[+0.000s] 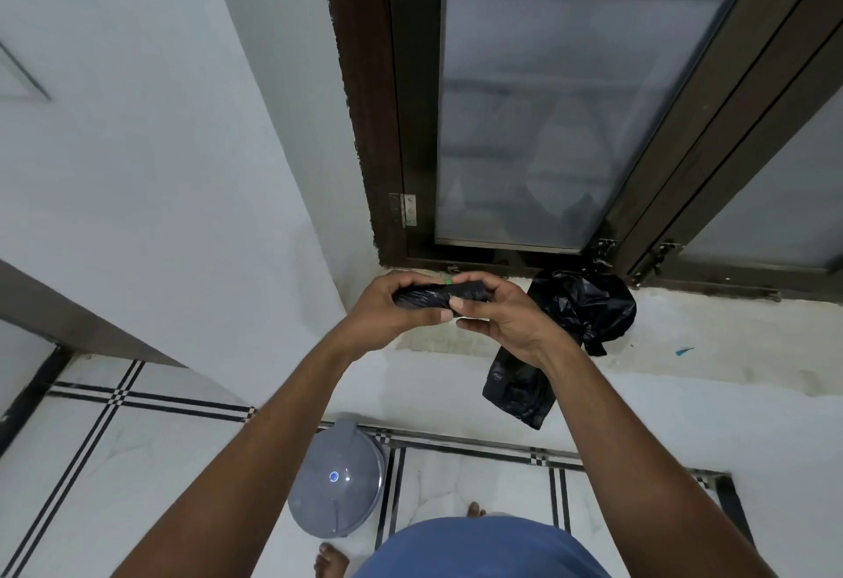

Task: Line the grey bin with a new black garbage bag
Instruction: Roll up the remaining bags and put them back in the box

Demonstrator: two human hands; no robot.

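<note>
The black garbage bag (pixel 435 295), rolled tight, sits between our hands at chest height over the sill, left hand (pixel 401 304) wrapped around it, right hand (pixel 495 308) pinching its end; we should peel the loose edge free and unroll before shaking it open. The grey bin (pixel 337 481) stands lidded on the floor below, its inside hidden, and whether the roll holds one bag or several is unclear.

White walls (pixel 137 144), dark-framed frosted window (pixel 524 121) (shut), black-lined white floor tiles (pixel 137 463)

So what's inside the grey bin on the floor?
That can't be seen. The grey bin stands on the floor with its domed lid shut, covering everything inside, so whether it holds a bag or rubbish stays hidden.
</note>
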